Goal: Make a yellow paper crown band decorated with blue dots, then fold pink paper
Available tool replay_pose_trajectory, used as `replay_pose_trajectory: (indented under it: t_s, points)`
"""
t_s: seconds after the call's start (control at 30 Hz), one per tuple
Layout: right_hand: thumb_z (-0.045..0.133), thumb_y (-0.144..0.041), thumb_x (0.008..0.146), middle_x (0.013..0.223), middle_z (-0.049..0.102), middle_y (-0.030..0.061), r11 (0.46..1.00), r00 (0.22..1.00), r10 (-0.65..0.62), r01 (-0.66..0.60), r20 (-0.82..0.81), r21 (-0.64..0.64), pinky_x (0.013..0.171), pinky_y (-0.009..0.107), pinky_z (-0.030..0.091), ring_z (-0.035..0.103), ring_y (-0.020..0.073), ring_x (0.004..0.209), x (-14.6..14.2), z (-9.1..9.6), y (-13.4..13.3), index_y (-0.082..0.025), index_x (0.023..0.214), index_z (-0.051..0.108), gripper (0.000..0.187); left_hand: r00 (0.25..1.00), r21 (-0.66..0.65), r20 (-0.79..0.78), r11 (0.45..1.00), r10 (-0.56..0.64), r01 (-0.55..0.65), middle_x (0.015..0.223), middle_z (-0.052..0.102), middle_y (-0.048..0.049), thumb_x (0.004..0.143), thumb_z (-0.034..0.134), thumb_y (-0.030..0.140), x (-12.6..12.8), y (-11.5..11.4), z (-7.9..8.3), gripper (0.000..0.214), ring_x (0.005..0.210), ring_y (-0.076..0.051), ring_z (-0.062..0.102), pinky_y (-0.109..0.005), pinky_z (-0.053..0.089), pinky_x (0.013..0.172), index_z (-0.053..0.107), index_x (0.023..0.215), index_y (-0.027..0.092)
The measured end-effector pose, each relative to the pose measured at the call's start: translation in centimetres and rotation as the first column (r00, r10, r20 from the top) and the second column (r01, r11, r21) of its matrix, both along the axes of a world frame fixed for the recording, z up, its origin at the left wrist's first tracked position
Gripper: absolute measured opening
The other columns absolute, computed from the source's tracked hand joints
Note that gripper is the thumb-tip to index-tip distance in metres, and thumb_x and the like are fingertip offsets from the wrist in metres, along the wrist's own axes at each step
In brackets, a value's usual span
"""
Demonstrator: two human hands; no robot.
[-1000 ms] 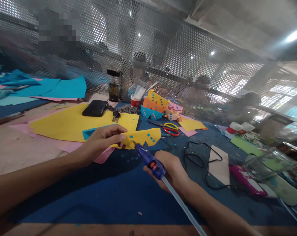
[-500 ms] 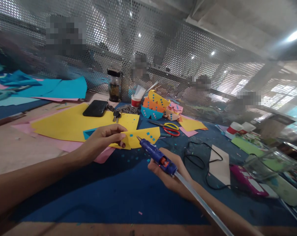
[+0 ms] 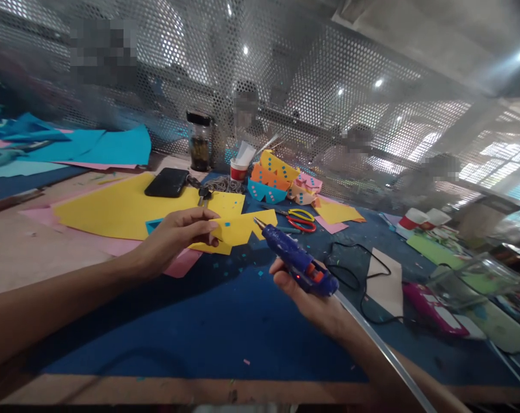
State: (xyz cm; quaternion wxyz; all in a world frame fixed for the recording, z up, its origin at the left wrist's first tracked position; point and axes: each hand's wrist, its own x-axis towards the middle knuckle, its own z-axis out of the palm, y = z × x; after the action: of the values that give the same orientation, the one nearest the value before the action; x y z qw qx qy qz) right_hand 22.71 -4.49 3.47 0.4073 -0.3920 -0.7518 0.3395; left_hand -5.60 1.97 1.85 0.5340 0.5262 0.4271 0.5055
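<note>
My left hand (image 3: 183,234) pinches a folded yellow paper strip (image 3: 238,228) by its left end, above the blue table mat. One small blue square shows on the strip near my fingers. In my right hand (image 3: 305,298) is a blue hot glue gun (image 3: 297,258), a long clear glue stick (image 3: 384,351) trailing from its back. Its nozzle is at the right part of the strip; I cannot tell whether it touches. Tiny blue paper bits lie on the mat below. Behind the strip are scissors (image 3: 301,221) with red and yellow handles.
Decorated paper shapes (image 3: 268,180) stand near the perforated screen, beside a paper cup (image 3: 239,170) and a lidded jar (image 3: 199,143). A phone (image 3: 167,182) and keys (image 3: 205,195) rest on yellow paper. At right, a black cord (image 3: 363,298) loops near a magenta device (image 3: 434,310).
The glue gun has moved right and slightly up along the strip. The strip has tilted, and the group of blue squares at its right end no longer shows.
</note>
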Motion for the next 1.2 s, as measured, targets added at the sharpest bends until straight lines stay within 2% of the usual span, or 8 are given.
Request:
replay_pose_trajectory:
  t_s: [0.17, 0.27, 0.43, 0.6, 0.8, 1.0, 1.1, 1.2]
  points:
    - [0.076, -0.044, 0.092, 0.085, 0.065, 0.0007, 0.99, 0.993, 0.097, -0.089, 0.068, -0.105, 0.067, 0.025, 0.049, 0.061, 0.0139, 0.074, -0.1, 0.0, 0.1, -0.021, 0.091, 0.067, 0.025, 0.996, -0.037, 0.06, 0.997, 0.069, -0.067, 0.071, 0.07, 0.0014, 0.072, 0.085, 0.032, 0.2, 0.0, 0.4, 0.025, 0.065, -0.015, 0.067, -0.031, 0.055, 0.073, 0.075, 0.089, 0.017]
    - [0.073, -0.043, 0.093, 0.084, 0.062, -0.0002, 0.973, 0.974, 0.173, -0.146, 0.147, -0.178, 0.066, 0.025, 0.047, 0.059, 0.013, 0.074, -0.1, 0.3, 0.3, -0.02, 0.089, 0.065, 0.024, 0.99, -0.03, 0.092, 0.994, 0.106, -0.104, 0.074, 0.072, 0.0016, 0.071, 0.086, 0.031, 0.1, 0.1, 0.6, 0.025, 0.064, -0.013, 0.067, -0.029, 0.053, 0.072, 0.073, 0.087, 0.017]
    - [0.071, -0.049, 0.093, 0.082, 0.062, -0.0011, 0.96, 0.929, 0.181, -0.096, 0.321, -0.264, 0.064, 0.027, 0.043, 0.057, 0.0143, 0.073, 0.4, 0.2, 0.7, -0.021, 0.091, 0.062, 0.029, 0.983, -0.019, 0.128, 0.991, 0.133, -0.132, 0.071, 0.071, 0.0025, 0.073, 0.085, 0.03, -0.1, 0.2, 0.8, 0.021, 0.064, -0.014, 0.068, -0.029, 0.053, 0.072, 0.072, 0.085, 0.018]
    - [0.07, -0.048, 0.093, 0.079, 0.063, -0.0017, 0.974, 0.877, 0.16, -0.064, 0.454, -0.219, 0.062, 0.028, 0.04, 0.055, 0.0142, 0.069, 0.6, 0.0, 0.9, -0.022, 0.087, 0.061, 0.029, 0.983, -0.015, 0.136, 0.992, 0.125, -0.124, 0.072, 0.072, 0.0015, 0.074, 0.083, 0.028, -0.1, 0.2, 0.8, 0.019, 0.064, -0.014, 0.068, -0.03, 0.053, 0.071, 0.072, 0.086, 0.018]
    - [0.071, -0.05, 0.092, 0.081, 0.065, -0.0004, 0.985, 0.894, 0.093, -0.018, 0.438, -0.171, 0.062, 0.028, 0.043, 0.058, 0.016, 0.071, 1.1, 0.2, 1.0, -0.022, 0.088, 0.064, 0.029, 0.983, -0.012, 0.146, 0.993, 0.114, -0.114, 0.072, 0.072, 0.0017, 0.076, 0.082, 0.026, -0.1, 0.1, 0.8, 0.013, 0.064, -0.012, 0.067, -0.029, 0.052, 0.07, 0.073, 0.082, 0.018]
    - [0.068, -0.049, 0.094, 0.079, 0.064, -0.0022, 0.974, 0.883, 0.132, -0.031, 0.45, -0.226, 0.06, 0.026, 0.042, 0.057, 0.0146, 0.07, 2.1, 1.3, 1.6, -0.022, 0.093, 0.068, 0.028, 0.981, -0.013, 0.145, 0.992, 0.126, -0.125, 0.074, 0.07, 0.0021, 0.073, 0.086, 0.029, 0.0, 0.2, 0.8, 0.017, 0.064, -0.012, 0.066, -0.027, 0.052, 0.068, 0.076, 0.082, 0.018]
    - [0.068, -0.049, 0.095, 0.075, 0.063, -0.0024, 0.968, 0.839, 0.172, -0.046, 0.516, -0.247, 0.059, 0.025, 0.04, 0.056, 0.0142, 0.068, 3.1, 2.0, 2.0, -0.021, 0.09, 0.069, 0.028, 0.982, -0.022, 0.138, 0.991, 0.132, -0.131, 0.074, 0.07, 0.0022, 0.073, 0.087, 0.03, -0.1, 0.2, 0.7, 0.017, 0.065, -0.013, 0.068, -0.027, 0.053, 0.069, 0.076, 0.081, 0.019]
    - [0.067, -0.056, 0.094, 0.079, 0.067, -0.0007, 0.954, 0.763, 0.199, -0.008, 0.615, -0.299, 0.058, 0.026, 0.04, 0.06, 0.0165, 0.071, 4.4, 2.9, 2.6, -0.021, 0.094, 0.071, 0.035, 0.982, -0.02, 0.131, 0.991, 0.132, -0.131, 0.075, 0.071, 0.0016, 0.072, 0.087, 0.031, -0.2, 0.2, 0.5, 0.018, 0.065, -0.013, 0.068, -0.027, 0.055, 0.069, 0.077, 0.081, 0.02]
